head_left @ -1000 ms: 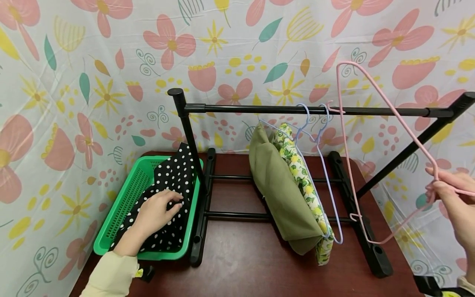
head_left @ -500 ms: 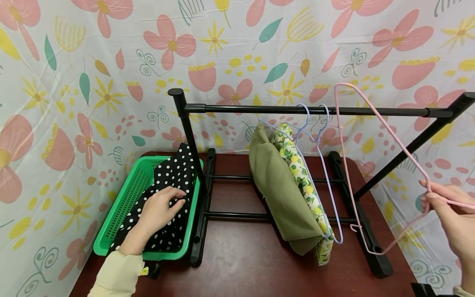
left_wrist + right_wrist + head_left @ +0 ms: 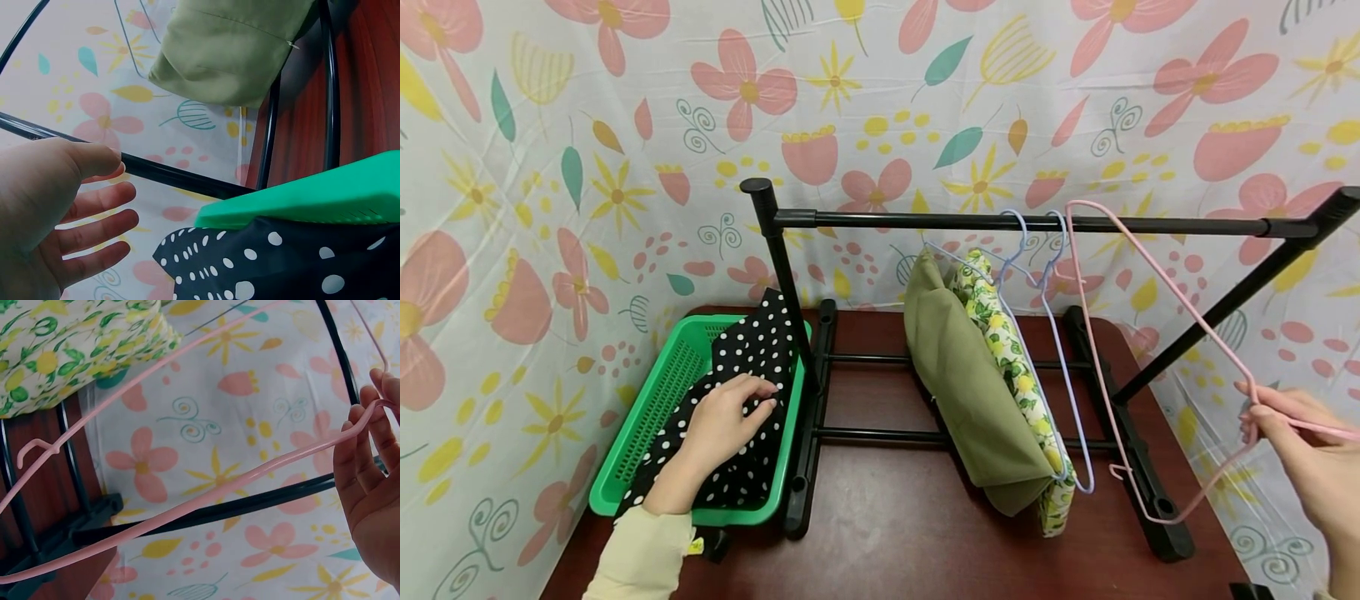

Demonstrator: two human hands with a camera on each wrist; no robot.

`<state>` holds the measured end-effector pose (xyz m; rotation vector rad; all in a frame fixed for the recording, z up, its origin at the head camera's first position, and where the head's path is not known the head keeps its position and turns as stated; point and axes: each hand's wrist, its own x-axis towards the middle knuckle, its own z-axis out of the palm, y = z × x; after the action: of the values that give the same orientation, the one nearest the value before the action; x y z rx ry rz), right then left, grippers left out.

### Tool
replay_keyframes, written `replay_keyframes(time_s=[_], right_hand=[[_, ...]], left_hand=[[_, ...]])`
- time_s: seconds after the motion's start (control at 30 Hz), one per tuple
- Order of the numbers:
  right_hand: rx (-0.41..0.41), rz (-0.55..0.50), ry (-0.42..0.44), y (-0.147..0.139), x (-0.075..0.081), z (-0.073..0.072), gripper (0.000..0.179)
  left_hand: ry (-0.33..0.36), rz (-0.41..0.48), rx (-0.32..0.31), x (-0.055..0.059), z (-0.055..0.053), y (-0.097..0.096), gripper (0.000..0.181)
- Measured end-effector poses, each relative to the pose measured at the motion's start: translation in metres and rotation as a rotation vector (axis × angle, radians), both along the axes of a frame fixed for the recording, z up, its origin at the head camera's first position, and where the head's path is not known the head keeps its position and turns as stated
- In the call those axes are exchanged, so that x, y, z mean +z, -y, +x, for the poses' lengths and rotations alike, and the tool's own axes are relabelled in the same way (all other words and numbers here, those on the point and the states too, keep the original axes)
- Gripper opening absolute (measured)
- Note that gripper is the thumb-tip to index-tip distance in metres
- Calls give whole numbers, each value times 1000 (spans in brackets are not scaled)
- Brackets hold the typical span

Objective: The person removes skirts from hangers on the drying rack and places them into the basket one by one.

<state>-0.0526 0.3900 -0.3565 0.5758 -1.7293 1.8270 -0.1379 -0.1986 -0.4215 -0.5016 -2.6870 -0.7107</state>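
Observation:
My right hand (image 3: 1307,450) pinches a pink hanger (image 3: 1217,343) at its neck. The hanger is tilted, its long bar toward the rack, and the hook runs out past my fingers (image 3: 369,434) at the right edge. Over the green basket (image 3: 647,417), my left hand (image 3: 722,429) hovers with loosely bent fingers and holds nothing. Below it lies a black cloth with white dots (image 3: 752,354); in the left wrist view the hand is apart from that dotted cloth (image 3: 275,265). A blue hanger (image 3: 1067,383) without cloth hangs on the black rack's rail (image 3: 887,220), left of the pink one.
An olive green cloth (image 3: 970,392) and a lemon-print cloth (image 3: 1026,392) hang together from the rack on blue hangers. The rack's feet (image 3: 1157,500) stand on a dark red table (image 3: 880,533). A flowered curtain (image 3: 880,100) closes off the back and sides.
My right hand has lowered the pink hanger and moved it slightly left, so its top corner dropped to about the rail's height in view. The left hand has barely moved.

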Motion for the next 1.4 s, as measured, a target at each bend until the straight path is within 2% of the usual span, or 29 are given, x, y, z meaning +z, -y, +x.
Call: replay_keyframes(time_s=[0.23, 0.47, 0.63, 0.73, 0.87, 1.0, 1.2, 1.4], right_hand=[[-25, 12, 42, -8, -9, 2, 23], [-271, 184, 232, -10, -7, 7, 22], [-262, 275, 186, -11, -6, 7, 23], [-307, 401, 156, -13, -7, 7, 25], [-409, 591, 180, -15, -7, 4, 26], [-448, 672, 217, -11, -2, -1, 29], [-497, 742, 131, 0, 8, -10, 25], [-531, 833, 98, 6, 16, -20, 22]], left_hand=[[0, 10, 5, 3, -1, -2, 11], [11, 10, 8, 4, -1, -4, 11], [3, 21, 2, 4, -2, -5, 11], [-5, 19, 0, 4, -3, -5, 10], [-6, 24, 3, 4, -5, -6, 10], [0, 40, 5, 3, -6, -7, 10], [-1, 65, 10, 2, -6, -8, 9], [-14, 83, 14, 2, -6, -9, 9]])
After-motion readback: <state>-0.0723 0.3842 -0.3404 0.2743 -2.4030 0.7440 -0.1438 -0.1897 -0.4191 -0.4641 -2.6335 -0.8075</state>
